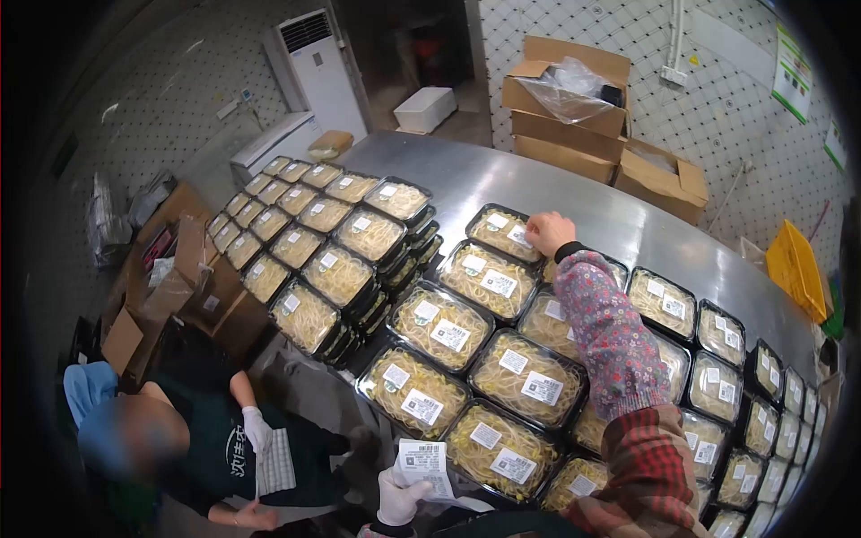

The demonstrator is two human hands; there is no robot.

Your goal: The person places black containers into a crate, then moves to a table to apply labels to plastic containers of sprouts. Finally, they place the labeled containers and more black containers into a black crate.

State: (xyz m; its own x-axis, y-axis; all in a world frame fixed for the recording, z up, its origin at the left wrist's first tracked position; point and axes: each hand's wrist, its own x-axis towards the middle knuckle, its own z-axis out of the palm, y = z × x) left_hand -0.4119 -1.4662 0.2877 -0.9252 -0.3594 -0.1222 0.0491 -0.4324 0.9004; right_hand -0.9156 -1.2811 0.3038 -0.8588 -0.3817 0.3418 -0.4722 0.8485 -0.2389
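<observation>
My left hand (401, 498), in a white glove, is closed around a strip of printed white labels (423, 466) at the table's near edge. My right hand (549, 233), bare, reaches to the far side of the table. Its fingers are bunched together on a white label (519, 236) lying on a film-covered black tray of bean sprouts (495, 224). Nearer trays, such as one bean sprout tray (527, 377), bear two labels each. My right sleeve hides part of several trays.
Stacked bean sprout trays (336, 273) stand at the left of the metal table (439, 161). A co-worker (260, 448) at the lower left holds a bundle of white strips. Cardboard boxes (569, 125) and a yellow crate (795, 269) are beyond the table.
</observation>
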